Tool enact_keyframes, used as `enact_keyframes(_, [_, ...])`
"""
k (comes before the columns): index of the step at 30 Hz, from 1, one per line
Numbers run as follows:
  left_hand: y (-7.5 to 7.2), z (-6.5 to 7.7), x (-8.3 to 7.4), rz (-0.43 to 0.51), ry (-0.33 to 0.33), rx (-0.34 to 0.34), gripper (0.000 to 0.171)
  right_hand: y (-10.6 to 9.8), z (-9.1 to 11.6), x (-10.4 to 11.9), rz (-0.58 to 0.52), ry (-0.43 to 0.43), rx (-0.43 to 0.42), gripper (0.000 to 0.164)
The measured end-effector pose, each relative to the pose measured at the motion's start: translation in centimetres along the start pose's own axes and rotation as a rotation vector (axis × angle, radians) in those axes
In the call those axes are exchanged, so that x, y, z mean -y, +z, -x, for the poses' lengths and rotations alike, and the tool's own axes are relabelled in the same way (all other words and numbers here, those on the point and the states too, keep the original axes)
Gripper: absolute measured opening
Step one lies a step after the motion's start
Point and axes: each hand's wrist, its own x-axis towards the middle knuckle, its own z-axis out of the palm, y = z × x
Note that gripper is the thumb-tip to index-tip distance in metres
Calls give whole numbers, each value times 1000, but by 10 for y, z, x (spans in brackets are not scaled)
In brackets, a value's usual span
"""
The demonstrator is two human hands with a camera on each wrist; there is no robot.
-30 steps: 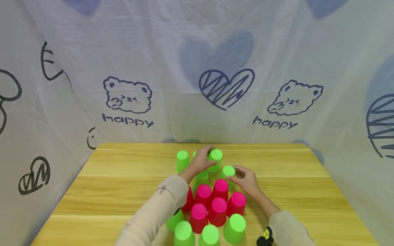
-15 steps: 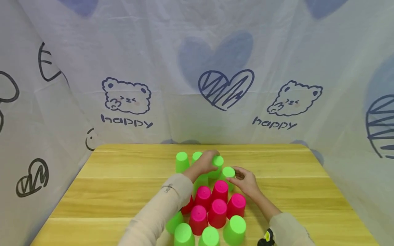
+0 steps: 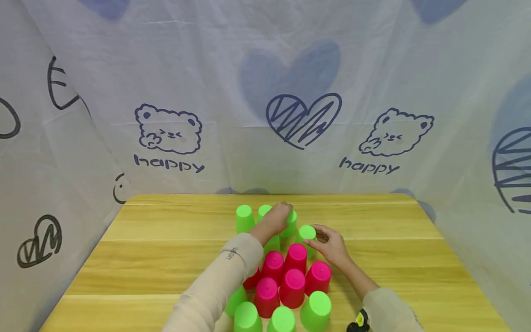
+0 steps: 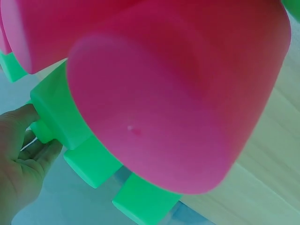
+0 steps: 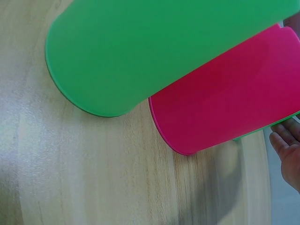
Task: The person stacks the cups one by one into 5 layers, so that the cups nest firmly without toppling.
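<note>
Upside-down plastic cups stand in a cluster on the wooden table (image 3: 157, 253). At the far side, my left hand (image 3: 277, 219) holds a green cup (image 3: 292, 225), partly hidden behind its fingers. In the left wrist view, that hand (image 4: 18, 159) has its thumb above and fingers below a small green end, past a large pink cup (image 4: 164, 103). My right hand (image 3: 329, 242) grips another green cup (image 3: 307, 236), thumb in front and fingers behind. Pink cups (image 3: 295, 258) stand just nearer. In the right wrist view, the right fingertips (image 5: 276, 140) sit at a green edge.
More green cups (image 3: 244, 219) stand at the back left. Several pink cups (image 3: 292, 288) fill the middle, and green cups (image 3: 316, 311) line the front. My left sleeve (image 3: 215, 286) passes over the cluster's left side. A printed cloth (image 3: 249, 161) hangs behind the table.
My left hand has brought its green cup down and nearer, beside the right hand's cup, then turned so the thumb no longer shows in front. The right hand has stayed in place.
</note>
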Motion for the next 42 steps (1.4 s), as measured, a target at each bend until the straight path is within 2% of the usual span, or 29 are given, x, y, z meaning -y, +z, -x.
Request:
enact_keyframes(3, [0,-1,0,-23,-17,-11,35,0,0,0,5,7,-4,43])
enact_keyframes(7, [1,-2,0,-9,-39,-8,39,1,0,1,2,9,-2,43])
enact_keyframes(10, [2,-4,-1,-8,-44,5,42,-1,4,16,1,18,7,42])
enact_keyframes(12, [1,-4,-2,-7,-44,11,43,-1,4,17,0,21,7,42])
enact_keyframes(14, [-2,-3,-3,3,-35,8,43,-1,4,16,3,31,8,41])
enact_keyframes(17, [-8,1,-1,40,-3,-18,44,0,-1,2,6,13,10,42])
enact_keyframes(22, [-16,8,3,135,72,-79,49,-2,-3,2,8,-14,-4,40])
enact_keyframes(27, [-27,20,6,265,94,-142,47,-4,-9,8,-13,-21,-19,42])
enact_keyframes(33, [-38,42,13,394,89,-224,44,-5,-22,15,72,16,-54,44])
enact_keyframes(36, [-38,52,20,429,94,-262,42,-6,-26,16,105,41,-76,44])
enact_keyframes(42, [-35,71,36,459,94,-339,40,-6,-32,17,99,88,-68,44])
